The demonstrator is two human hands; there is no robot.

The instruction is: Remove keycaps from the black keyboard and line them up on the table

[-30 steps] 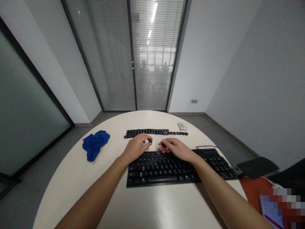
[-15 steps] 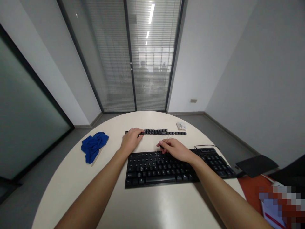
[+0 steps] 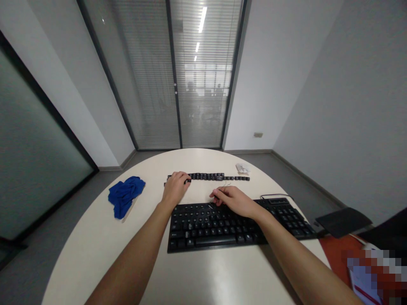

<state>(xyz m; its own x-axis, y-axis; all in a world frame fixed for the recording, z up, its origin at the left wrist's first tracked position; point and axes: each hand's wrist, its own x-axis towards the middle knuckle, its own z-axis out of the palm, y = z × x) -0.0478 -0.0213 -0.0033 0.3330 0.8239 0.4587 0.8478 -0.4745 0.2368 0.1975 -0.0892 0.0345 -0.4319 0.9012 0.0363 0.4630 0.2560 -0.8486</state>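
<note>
My left hand (image 3: 176, 186) is at the left end of a row of loose black keycaps (image 3: 208, 176). Its fingers are closed, with a dark keycap (image 3: 187, 181) at the fingertips. My right hand (image 3: 233, 200) hovers over the back rows of a black keyboard (image 3: 222, 241). Its fingers are pinched round a small dark tool with thin wire ends, which looks like a wire keycap puller (image 3: 210, 206). Several top-left positions of the keyboard show bare stems without caps. My hands cover part of the keycap row and the keyboard's middle.
A crumpled blue cloth (image 3: 125, 195) lies at the left, a thin wooden stick (image 3: 129, 210) beside it. A small clear plastic bag (image 3: 243, 168) sits behind the keyboard. The keyboard's cable (image 3: 276, 195) curls at its back right. A dark chair part (image 3: 343, 221) stands right of the round table (image 3: 203, 279).
My left fingers have drawn back slightly left and toward me from the keycap row, and a dark keycap now shows at their tips. My right hand has stayed nearly still.
</note>
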